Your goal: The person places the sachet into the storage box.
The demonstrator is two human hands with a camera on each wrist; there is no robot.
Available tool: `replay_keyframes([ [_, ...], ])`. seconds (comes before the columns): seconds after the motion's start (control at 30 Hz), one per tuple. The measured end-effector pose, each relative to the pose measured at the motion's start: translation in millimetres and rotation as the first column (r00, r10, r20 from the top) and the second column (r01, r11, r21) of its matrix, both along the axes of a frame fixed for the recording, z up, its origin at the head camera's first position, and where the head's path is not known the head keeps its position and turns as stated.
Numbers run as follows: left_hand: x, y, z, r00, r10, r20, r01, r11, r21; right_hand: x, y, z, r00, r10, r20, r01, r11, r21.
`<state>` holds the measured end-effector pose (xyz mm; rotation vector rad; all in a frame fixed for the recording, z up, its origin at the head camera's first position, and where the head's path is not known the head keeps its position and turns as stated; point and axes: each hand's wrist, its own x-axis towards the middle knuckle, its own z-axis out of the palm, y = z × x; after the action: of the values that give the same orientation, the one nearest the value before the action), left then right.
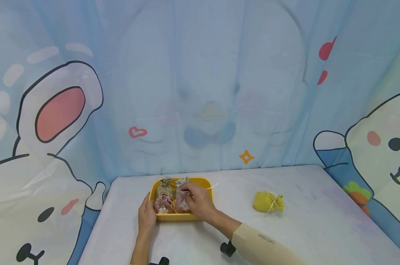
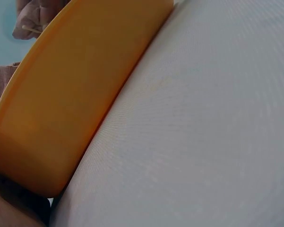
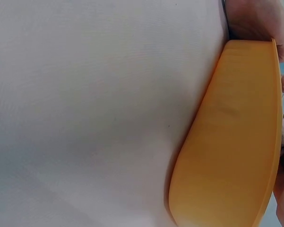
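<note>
A yellow plastic tray (image 1: 178, 218) stands on the table with several small drawstring pouches in it. My left hand (image 1: 147, 214) holds the tray's left side; it also shows at the end of the tray in the right wrist view. Inside the tray, my right hand (image 1: 201, 201) pinches a pinkish pouch (image 1: 181, 205) at the right, its fingertips partly hidden. Beside that are a pink pouch (image 1: 163, 206) with a white flower, an olive-grey pouch (image 1: 165, 188) behind it, and a pale grey pouch (image 1: 182, 181) at the back.
A yellow drawstring pouch (image 1: 263, 201) lies on its side on the white tabletop (image 1: 306, 217), right of the tray. A light blue cartoon curtain (image 1: 203, 92) hangs behind the table. A white cord end (image 1: 213, 186) sticks out over the tray's right rim.
</note>
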<state>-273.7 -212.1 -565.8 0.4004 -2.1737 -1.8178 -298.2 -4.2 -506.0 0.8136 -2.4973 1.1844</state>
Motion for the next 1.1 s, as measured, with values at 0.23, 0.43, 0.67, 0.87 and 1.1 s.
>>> replay_keyframes([
  [0.23,-0.1,0,0.9,1.0,-0.002,-0.011,0.002,1.0,-0.001,-1.5,1,-4.0,0.999,0.04,0.02,-0.04,0.999,0.019],
  [0.43,-0.8,0,0.7,1.0,0.003,-0.008,-0.003,1.0,0.001,-1.8,0,-4.9,0.999,0.038,0.037,-0.039,0.998,0.04],
  [0.67,0.1,1,0.6,1.0,0.011,0.007,-0.011,1.0,0.004,-1.3,1,-5.5,0.999,0.03,0.027,-0.032,0.996,0.084],
  [0.87,0.5,1,0.5,1.0,0.007,0.006,-0.007,1.0,0.008,-0.4,3,-5.8,1.0,0.026,0.006,-0.027,0.995,0.093],
  [1.1,0.3,1,0.6,1.0,0.007,0.014,-0.007,1.0,0.003,2.8,10,-4.4,0.998,-0.039,0.038,0.035,0.993,0.115],
])
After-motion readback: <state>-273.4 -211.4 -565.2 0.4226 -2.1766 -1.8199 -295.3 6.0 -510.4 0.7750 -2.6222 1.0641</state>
